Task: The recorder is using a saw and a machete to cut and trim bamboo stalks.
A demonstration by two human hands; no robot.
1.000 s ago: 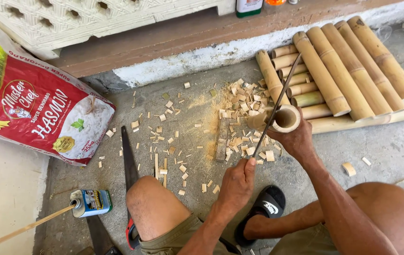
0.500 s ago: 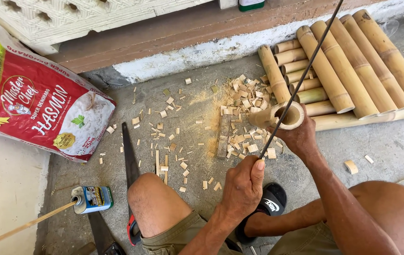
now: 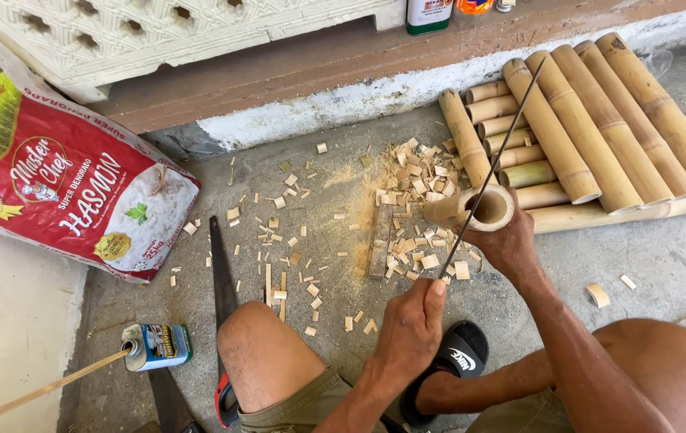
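Observation:
My right hand grips a short bamboo tube from below, with its open mouth facing me. My left hand is closed on the lower end of a thin dark rod. The rod slants up and to the right across the tube's mouth, over the stacked bamboo. Both hands are above a patch of bamboo chips and sawdust on the concrete floor. My bare knees and a black sandal show at the bottom.
Cut bamboo poles lie side by side at the upper right. A handsaw rests on the floor by my left knee, next to a small tin can and a thin stick. A red and white sack lies at left.
The thin rod rose steeply past the top edge half a second ago and now slants lower across the tube's mouth. My left hand has shifted slightly toward me. The tube stays held.

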